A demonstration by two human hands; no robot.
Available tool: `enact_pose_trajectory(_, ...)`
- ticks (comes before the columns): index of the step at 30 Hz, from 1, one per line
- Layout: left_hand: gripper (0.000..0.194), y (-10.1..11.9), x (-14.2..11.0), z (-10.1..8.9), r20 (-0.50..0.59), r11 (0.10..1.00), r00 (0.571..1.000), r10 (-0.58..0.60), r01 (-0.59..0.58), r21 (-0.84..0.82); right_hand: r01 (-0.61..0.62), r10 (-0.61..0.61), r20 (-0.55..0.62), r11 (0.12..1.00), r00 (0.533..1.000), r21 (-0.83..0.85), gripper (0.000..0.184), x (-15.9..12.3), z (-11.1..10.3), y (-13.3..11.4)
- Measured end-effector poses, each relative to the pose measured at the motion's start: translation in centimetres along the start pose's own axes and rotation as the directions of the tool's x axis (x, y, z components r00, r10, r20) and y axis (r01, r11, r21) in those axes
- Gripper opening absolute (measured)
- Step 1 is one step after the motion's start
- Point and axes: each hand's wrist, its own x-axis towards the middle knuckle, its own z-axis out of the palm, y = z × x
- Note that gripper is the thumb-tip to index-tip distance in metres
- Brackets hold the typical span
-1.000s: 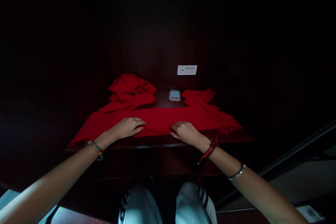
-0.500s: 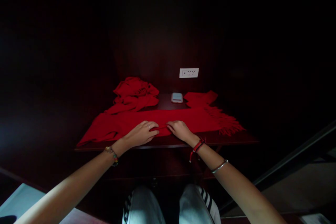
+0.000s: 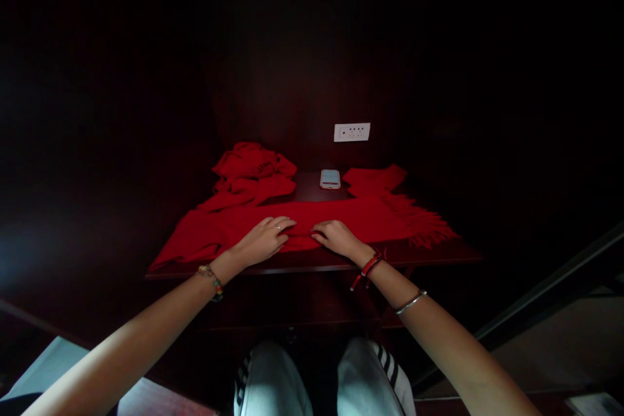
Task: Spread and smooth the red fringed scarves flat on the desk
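A red scarf (image 3: 370, 218) with a fringed right end lies lengthwise along the front of a dark table. My left hand (image 3: 266, 237) rests on the scarf's middle, its fingers stretched out and the thumb apart from them. Just to the right, my right hand (image 3: 336, 235) has its fingers curled and pinched on the cloth near the front edge. A narrow fold runs between the two hands. What lies under the fingers is hidden.
A crumpled heap of red cloth (image 3: 253, 172) lies at the back left, with another red piece (image 3: 375, 181) at the back right. Between them is a phone (image 3: 330, 179). A white socket panel (image 3: 351, 132) is on the wall. The dark table's edge (image 3: 312, 269) runs close below my wrists.
My left fingers have lifted and straightened slightly. The right hand stays at nearly the same spot on the scarf. The whole view has shifted a little.
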Motion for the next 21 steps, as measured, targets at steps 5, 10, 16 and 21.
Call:
enact_pose_trajectory(5,0.03,0.1,-0.3,-0.4,0.035,0.995,0.999,0.035,-0.038,0.092,-0.022,0.024,0.038,0.998,0.999,-0.057,0.023,0.3,-0.3,-0.2)
enact_pose_trajectory(10,0.031,-2.9,-3.9,-3.1,0.142,0.995,0.99,0.027,-0.04,0.091,-0.06,0.067,0.052,0.991,0.996,-0.119,0.024,0.3,-0.5,0.2)
enact_pose_trajectory(16,0.025,-5.0,-9.4,-5.3,0.202,0.988,0.974,-0.105,0.08,0.13,-0.05,0.059,0.055,0.986,0.997,-0.156,0.023,0.2,-0.3,-0.5)
enact_pose_trajectory(21,0.036,-3.6,-7.8,-6.0,0.275,0.983,0.944,-0.183,0.169,0.074,0.039,-0.039,0.004,0.982,0.999,-0.184,0.019,-0.9,0.3,-1.6)
